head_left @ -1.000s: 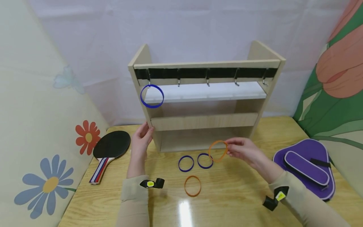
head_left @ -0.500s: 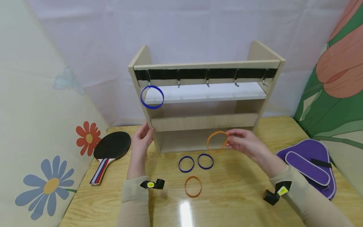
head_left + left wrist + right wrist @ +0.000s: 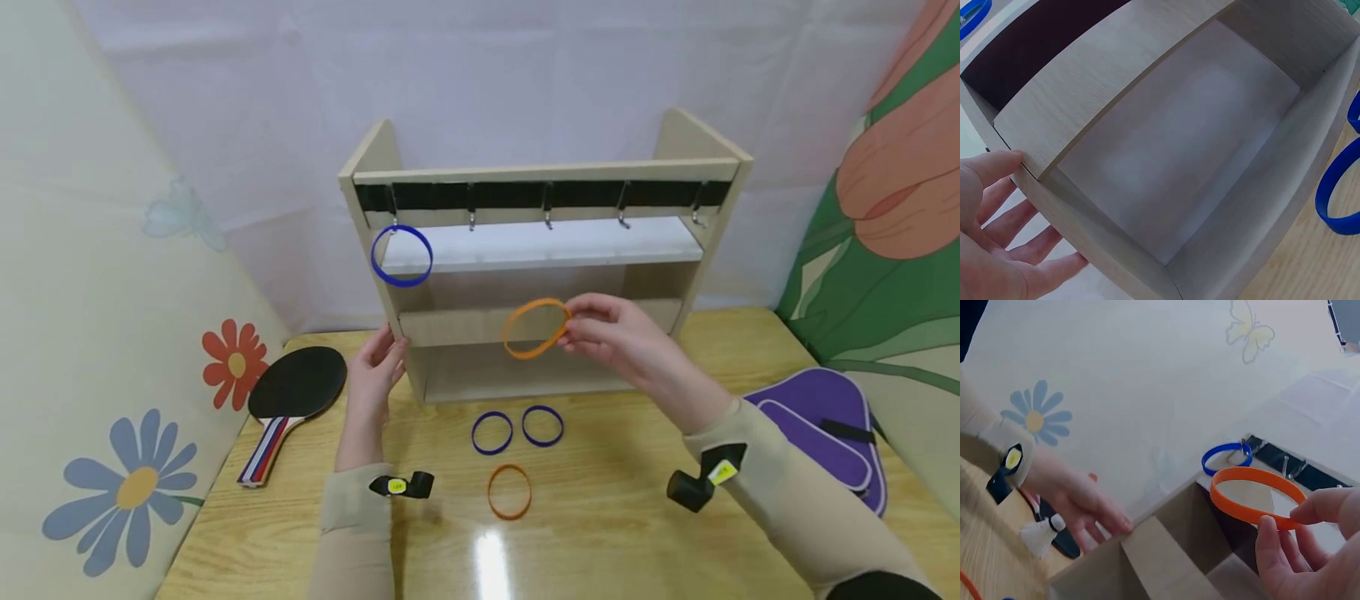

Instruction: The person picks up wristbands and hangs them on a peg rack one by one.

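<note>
In the head view my right hand (image 3: 618, 337) pinches an orange wristband (image 3: 529, 356) in front of the wooden rack (image 3: 540, 323), below the hooks. The right wrist view shows thumb and fingertips on that band's near rim. My left hand (image 3: 372, 367) holds the rack's left side panel, thumb on the front edge (image 3: 1021, 156) and fingers along the outside. One blue wristband (image 3: 403, 283) hangs from the leftmost hook; the other hooks (image 3: 548, 223) carry nothing. Two blue wristbands, a left one (image 3: 492, 452) and a right one (image 3: 543, 444), and an orange wristband (image 3: 510, 517) lie on the table.
A table tennis bat (image 3: 298, 383) lies left of the rack, with a shuttlecock (image 3: 1038, 536) near it in the right wrist view. On the right is a purple bat case (image 3: 817, 392), partly behind the right forearm. A pale cloth (image 3: 525, 75) hangs behind.
My right hand has lifted the orange wristband from near the tabletop, up and to the left, to the front of the rack's middle board. The left hand stays at the side panel.
</note>
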`<state>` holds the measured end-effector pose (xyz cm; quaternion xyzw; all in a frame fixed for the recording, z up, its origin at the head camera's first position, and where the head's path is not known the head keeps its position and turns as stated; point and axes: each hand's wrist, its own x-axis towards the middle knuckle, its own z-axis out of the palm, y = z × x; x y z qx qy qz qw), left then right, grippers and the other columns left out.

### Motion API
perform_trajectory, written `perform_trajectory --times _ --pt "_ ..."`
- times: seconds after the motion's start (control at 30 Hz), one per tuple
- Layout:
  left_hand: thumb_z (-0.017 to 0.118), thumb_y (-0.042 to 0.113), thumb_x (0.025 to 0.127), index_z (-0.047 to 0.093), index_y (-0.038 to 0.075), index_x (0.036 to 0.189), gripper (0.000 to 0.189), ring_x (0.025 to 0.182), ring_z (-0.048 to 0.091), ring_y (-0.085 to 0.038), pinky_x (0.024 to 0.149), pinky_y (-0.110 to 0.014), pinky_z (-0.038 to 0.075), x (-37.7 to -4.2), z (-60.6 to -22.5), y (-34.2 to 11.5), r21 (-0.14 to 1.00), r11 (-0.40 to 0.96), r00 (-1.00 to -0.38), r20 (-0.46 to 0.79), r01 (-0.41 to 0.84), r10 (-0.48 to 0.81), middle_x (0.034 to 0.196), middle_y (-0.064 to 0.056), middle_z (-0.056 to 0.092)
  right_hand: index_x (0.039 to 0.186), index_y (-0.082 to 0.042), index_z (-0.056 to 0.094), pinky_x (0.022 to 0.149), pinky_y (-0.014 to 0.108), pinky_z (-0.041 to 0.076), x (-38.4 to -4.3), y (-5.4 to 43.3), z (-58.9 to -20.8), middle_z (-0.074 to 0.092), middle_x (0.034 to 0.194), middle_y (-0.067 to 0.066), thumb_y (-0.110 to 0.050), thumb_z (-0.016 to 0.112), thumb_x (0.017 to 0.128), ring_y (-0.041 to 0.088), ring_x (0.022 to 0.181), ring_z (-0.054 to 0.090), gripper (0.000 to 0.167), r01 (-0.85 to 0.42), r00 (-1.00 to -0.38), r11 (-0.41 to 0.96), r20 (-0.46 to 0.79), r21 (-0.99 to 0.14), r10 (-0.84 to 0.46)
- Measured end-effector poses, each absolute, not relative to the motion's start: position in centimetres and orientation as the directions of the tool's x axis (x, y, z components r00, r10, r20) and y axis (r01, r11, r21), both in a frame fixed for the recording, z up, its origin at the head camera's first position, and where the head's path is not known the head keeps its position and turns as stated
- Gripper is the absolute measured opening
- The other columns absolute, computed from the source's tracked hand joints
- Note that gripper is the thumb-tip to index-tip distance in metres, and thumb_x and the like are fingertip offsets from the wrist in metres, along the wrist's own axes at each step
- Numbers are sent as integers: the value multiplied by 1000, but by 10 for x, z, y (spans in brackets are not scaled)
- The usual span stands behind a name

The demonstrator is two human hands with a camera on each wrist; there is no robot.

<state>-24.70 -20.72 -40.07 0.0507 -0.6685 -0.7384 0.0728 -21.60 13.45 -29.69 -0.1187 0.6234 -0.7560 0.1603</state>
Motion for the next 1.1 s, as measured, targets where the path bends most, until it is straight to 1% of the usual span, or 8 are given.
perform_trajectory --times 0.13,0.2,0.33,0.43,0.77,0.9,1.0,1.1 --pt "61 22 99 43 12 150 55 137 45 -24 114 -45 39 -247 -402 -209 996 -83 -985 13 28 -173 152 -10 47 110 -5 57 83 23 59 -217 119 -284 65 98 7 4 52 97 14 87 68 17 87 -918 -233 13 -969 -397" --pt "60 22 100 43 12 150 54 138 45 -24 115 -46 38 -247 -403 -210 997 -76 -985 13 26 -169 152 -10 47 113 -2 56 84 23 58 -218 113 -278 65 98 7 5 51 98 14 87 68 18 96 -919 -277 22 -956 -394" --pt "60 21 100 44 12 150 53 137 46 -23 114 -46 39 -248 -406 -210 997 -78 -986 12 26 -168 151 -10 47 124 5 49 84 23 58 -220 101 -267 64 100 8 6 49 98 14 86 68 26 117 -924 -357 30 -927 -382" --pt "60 21 100 44 12 150 54 136 46 -22 114 -45 39 -248 -407 -210 997 -80 -985 6 19 -171 152 -9 47 127 7 45 84 23 58 -222 93 -260 64 100 8 6 48 99 14 86 68 29 131 -926 -406 34 -905 -375" --pt "58 23 101 43 12 150 53 139 44 -23 115 -46 38 -246 -409 -209 997 -75 -987 16 28 -161 154 -9 45 119 6 47 82 23 59 -229 79 -253 68 96 10 7 47 99 16 86 71 20 166 -943 -522 19 -837 -331" --pt "58 23 101 43 12 150 53 140 43 -23 116 -46 37 -245 -409 -208 997 -73 -987 22 34 -157 154 -9 44 116 4 49 84 24 59 -233 75 -252 65 100 12 7 48 99 18 88 71 17 174 -948 -546 11 -819 -319" --pt "58 23 101 42 12 151 53 141 42 -24 116 -47 36 -244 -408 -208 997 -73 -988 26 38 -153 155 -9 43 110 1 52 84 25 59 -235 73 -252 63 104 14 8 49 98 19 89 70 14 177 -951 -568 8 -804 -308" --pt "58 22 101 42 12 151 53 141 42 -24 116 -47 36 -245 -407 -208 996 -74 -988 28 39 -151 155 -10 43 105 -1 54 84 26 59 -237 70 -251 62 103 14 9 50 97 20 88 70 13 182 -956 -587 -1 -789 -295"
